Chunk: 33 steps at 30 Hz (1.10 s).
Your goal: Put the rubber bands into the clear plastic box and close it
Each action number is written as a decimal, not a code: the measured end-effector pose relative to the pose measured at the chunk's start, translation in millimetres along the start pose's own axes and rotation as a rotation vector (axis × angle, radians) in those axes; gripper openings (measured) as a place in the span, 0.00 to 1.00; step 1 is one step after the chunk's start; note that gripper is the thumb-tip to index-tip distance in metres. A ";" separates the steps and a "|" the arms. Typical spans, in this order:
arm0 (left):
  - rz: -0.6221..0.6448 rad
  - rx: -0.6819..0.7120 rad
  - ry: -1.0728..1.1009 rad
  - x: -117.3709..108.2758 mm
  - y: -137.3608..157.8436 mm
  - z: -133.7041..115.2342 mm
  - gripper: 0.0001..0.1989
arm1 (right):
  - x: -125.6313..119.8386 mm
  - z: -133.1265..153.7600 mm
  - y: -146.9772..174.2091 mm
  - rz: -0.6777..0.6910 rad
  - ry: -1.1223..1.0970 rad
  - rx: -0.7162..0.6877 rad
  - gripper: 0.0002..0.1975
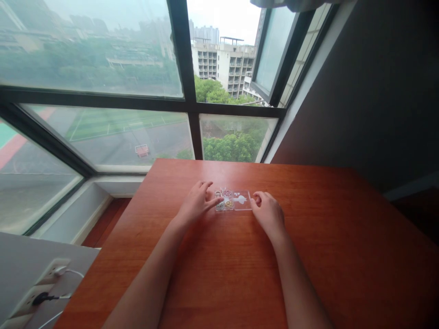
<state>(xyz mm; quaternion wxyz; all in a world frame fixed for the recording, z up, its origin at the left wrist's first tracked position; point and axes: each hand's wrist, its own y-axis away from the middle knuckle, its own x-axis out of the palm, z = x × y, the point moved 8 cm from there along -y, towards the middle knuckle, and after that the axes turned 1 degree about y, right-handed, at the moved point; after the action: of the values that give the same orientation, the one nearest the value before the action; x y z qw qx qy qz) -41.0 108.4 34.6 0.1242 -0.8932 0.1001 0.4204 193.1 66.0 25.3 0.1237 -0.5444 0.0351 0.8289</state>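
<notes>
- Wooden table fills lower frame.
- Left hand, mid-frame: fingertips loosely spread, resting on clear plastic case.
- Right hand: fingers curled against case's right edge, gripping nothing.

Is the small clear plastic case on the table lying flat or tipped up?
Flat. The clear case lies flat on the wooden table, the left hand touching one end and the right hand the other.

Clear box on reddish-brown wood-grain table.
</notes>
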 end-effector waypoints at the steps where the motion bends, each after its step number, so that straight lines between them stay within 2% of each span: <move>1: 0.025 0.007 0.019 2.8 -0.4 1.9 0.34 | 1.4 -0.6 0.0 0.002 0.016 0.000 0.09; 4: 0.083 0.048 0.058 10.6 -0.3 3.0 0.38 | 6.8 -0.1 1.0 0.007 0.049 -0.029 0.10; 8: 0.100 0.100 0.055 14.6 1.4 -0.7 0.40 | 10.6 2.6 3.5 -0.032 0.046 -0.101 0.09; 14: 0.078 0.156 -0.054 14.0 4.4 -8.5 0.32 | 14.4 8.2 5.5 -0.083 0.052 -0.169 0.10; 18: 0.073 0.162 -0.077 14.7 4.8 -9.5 0.32 | 16.8 11.8 4.5 -0.079 0.018 -0.201 0.11; 24: 0.071 0.163 -0.103 16.3 4.8 -8.8 0.31 | 18.7 11.1 0.7 -0.039 -0.193 -0.175 0.17; 29: 0.070 0.163 -0.103 17.8 5.6 -11.5 0.31 | 28.6 18.6 4.7 0.094 -0.447 -0.127 0.28; 33: 0.076 0.181 -0.098 20.7 7.0 -17.1 0.30 | 26.1 34.4 11.1 0.111 -0.528 -0.232 0.31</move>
<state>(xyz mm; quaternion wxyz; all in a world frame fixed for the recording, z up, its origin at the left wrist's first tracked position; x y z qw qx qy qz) -17.6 95.0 28.1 0.1930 -0.8523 0.1650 0.4573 149.8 66.3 14.5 0.0198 -0.3175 -0.0634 0.9459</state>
